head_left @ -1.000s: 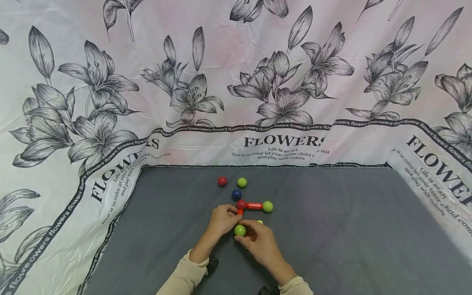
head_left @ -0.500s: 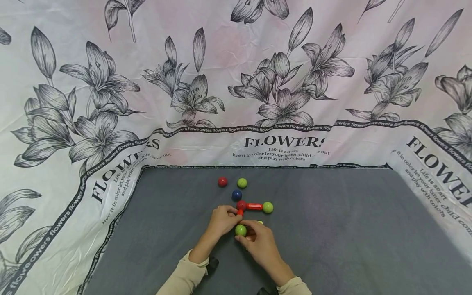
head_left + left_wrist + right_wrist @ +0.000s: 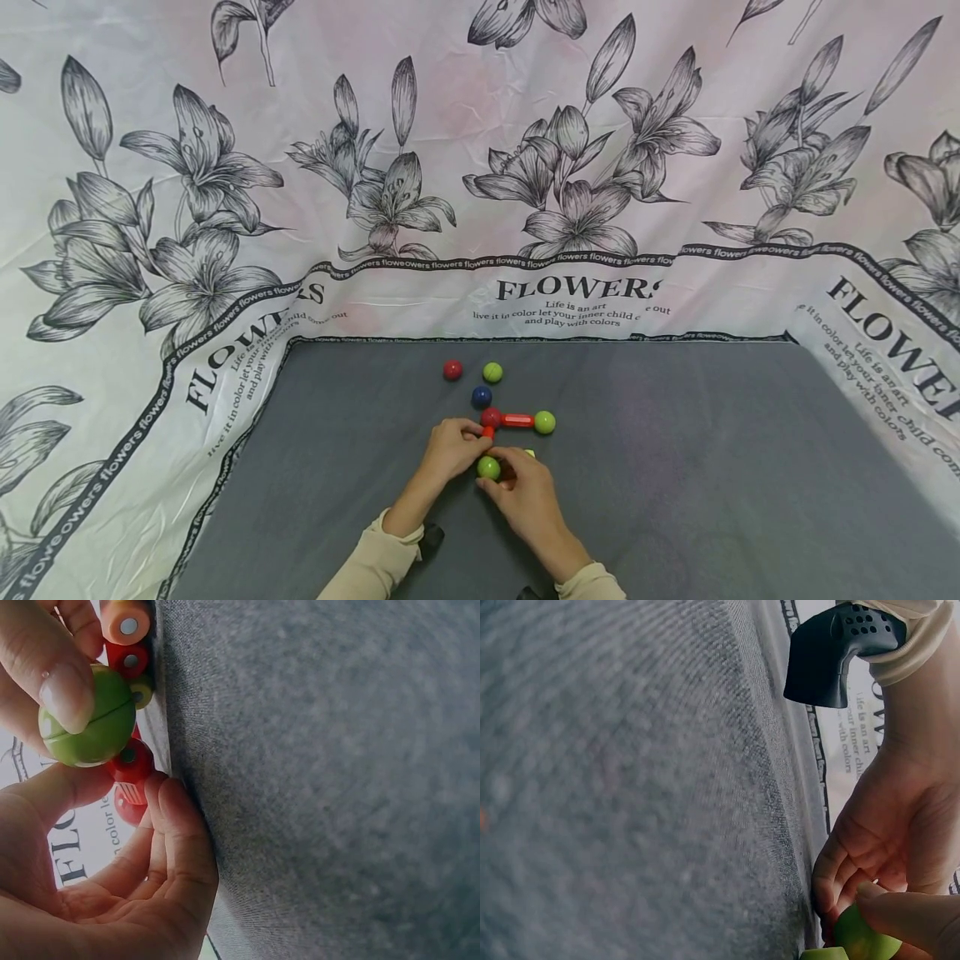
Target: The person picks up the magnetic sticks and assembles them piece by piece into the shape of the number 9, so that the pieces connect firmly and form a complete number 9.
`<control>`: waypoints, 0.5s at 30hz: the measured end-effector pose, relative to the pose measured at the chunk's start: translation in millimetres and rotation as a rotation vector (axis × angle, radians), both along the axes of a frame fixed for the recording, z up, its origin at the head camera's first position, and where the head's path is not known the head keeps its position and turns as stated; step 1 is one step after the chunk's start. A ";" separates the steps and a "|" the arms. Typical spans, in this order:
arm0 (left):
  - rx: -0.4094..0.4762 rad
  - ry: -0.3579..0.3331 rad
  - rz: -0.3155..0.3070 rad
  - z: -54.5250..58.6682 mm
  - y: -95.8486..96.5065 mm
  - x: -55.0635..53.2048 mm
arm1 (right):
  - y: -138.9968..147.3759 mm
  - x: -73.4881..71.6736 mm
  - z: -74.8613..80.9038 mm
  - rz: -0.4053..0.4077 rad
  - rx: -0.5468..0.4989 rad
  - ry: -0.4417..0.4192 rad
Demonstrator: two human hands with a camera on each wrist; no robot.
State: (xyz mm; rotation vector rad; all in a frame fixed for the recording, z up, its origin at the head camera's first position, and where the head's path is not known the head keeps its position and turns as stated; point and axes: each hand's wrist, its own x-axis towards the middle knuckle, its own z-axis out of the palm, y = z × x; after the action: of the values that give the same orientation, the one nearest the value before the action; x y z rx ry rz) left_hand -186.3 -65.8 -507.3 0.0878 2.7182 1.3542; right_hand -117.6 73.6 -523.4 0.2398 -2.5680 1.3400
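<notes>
In the head view, my left hand (image 3: pixel 452 448) pinches a short red rod (image 3: pixel 488 432) that runs toward me from a red ball (image 3: pixel 491 417). My right hand (image 3: pixel 528 493) holds a green ball (image 3: pixel 488 468) between thumb and fingers, right at the near end of that rod. The left wrist view shows the green ball (image 3: pixel 101 727) under the right thumb, close against the rod end (image 3: pixel 129 760) between the left fingertips. From the same red ball another red rod (image 3: pixel 517 420) leads right to a second green ball (image 3: pixel 544 422). The right fingers partly hide a yellow-green piece (image 3: pixel 530 453).
Behind the joined pieces lie a blue ball (image 3: pixel 482 397), a loose red ball (image 3: pixel 452 370) and another green ball (image 3: pixel 492 372). The left wrist view also shows an orange rod (image 3: pixel 126 624) with a metal end. Grey cloth (image 3: pixel 675 467) covers the table, and a flower-printed sheet (image 3: pixel 570 300) hangs behind.
Both hands keep their grips almost in place. The right forearm has shifted slightly left; the balls and rods look the same.
</notes>
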 end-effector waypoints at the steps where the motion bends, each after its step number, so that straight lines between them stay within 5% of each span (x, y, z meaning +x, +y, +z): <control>1: 0.002 0.003 0.000 0.1 -0.2 0.0 | -0.1 0.0 0.0 0.002 0.002 -0.001; 15: 0.000 -0.006 0.012 -0.6 -0.6 -0.5 | -1.3 0.0 0.3 0.015 0.043 0.000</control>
State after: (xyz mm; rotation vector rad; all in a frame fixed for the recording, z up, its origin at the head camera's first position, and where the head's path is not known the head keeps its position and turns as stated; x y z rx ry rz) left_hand -186.8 -66.4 -508.0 0.0675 2.7178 1.3553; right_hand -117.6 72.3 -523.1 0.2676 -2.6026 1.2909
